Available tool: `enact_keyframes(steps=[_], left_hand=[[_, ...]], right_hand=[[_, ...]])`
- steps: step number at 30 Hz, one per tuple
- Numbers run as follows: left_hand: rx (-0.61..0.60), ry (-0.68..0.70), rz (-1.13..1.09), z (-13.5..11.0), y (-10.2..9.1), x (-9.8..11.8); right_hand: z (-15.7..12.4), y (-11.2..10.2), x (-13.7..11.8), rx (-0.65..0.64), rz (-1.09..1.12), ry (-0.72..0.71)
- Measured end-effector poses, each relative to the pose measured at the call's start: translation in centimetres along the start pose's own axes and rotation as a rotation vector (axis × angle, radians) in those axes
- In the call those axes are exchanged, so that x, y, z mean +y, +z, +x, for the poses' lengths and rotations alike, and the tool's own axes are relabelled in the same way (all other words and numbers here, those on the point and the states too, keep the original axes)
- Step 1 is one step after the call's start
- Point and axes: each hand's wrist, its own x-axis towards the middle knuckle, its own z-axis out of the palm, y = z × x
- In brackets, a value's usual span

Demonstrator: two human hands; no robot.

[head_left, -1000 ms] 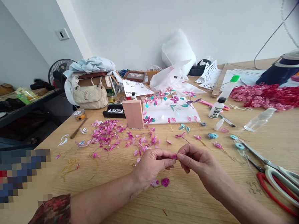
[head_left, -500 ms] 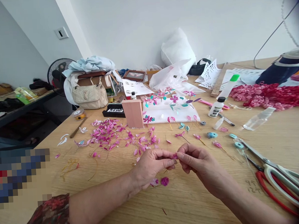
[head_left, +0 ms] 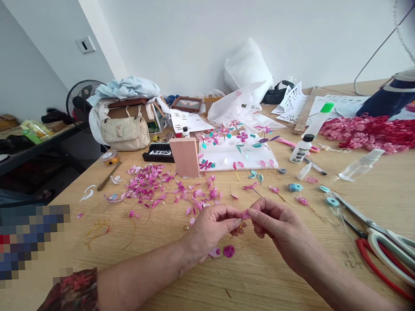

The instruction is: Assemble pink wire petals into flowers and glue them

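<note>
My left hand (head_left: pixel 211 230) and my right hand (head_left: pixel 277 228) meet fingertip to fingertip just above the wooden table (head_left: pixel 235 284). Both pinch one small pink petal piece (head_left: pixel 245 214) between thumb and fingers. A thin gold wire end (head_left: pixel 239 228) hangs under the pinch. Two loose pink petals (head_left: pixel 224 252) lie on the table beneath my left hand. A scatter of pink petals (head_left: pixel 160 188) spreads out beyond my left hand.
A white board with finished pink flowers and teal leaves (head_left: pixel 235 151) lies behind a small wooden block (head_left: pixel 185 157). Scissors (head_left: pixel 379 239) with red and white handles lie at the right. A glue bottle (head_left: pixel 300 149), thread spools (head_left: pixel 294 187), a spray bottle (head_left: pixel 359 165), a red pile (head_left: pixel 376 135) and a beige bag (head_left: pixel 125 134) stand further back.
My two hands stayed joined over the same spot. The fingers shifted slightly on the pink piece, and a bit of gold wire now shows below it.
</note>
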Motion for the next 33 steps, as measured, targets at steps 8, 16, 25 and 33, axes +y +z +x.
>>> enact_keyframes(steps=[8, 16, 25, 33], left_hand=[[0.064, -0.036, 0.015, 0.1, 0.2, 0.1], [0.074, -0.038, -0.050, 0.1, 0.3, 0.1], [0.052, -0.026, -0.081, 0.2, 0.4, -0.6], [-0.057, 0.002, -0.101, -0.1, -0.2, -0.6]], right_hand=[[0.0, 0.1, 0.4, 0.002, -0.076, -0.022], [0.1, 0.5, 0.7, 0.025, -0.036, -0.032], [-0.3, 1.2, 0.6, 0.008, 0.005, -0.042], [-0.4, 1.2, 0.5, 0.054, -0.035, -0.062]])
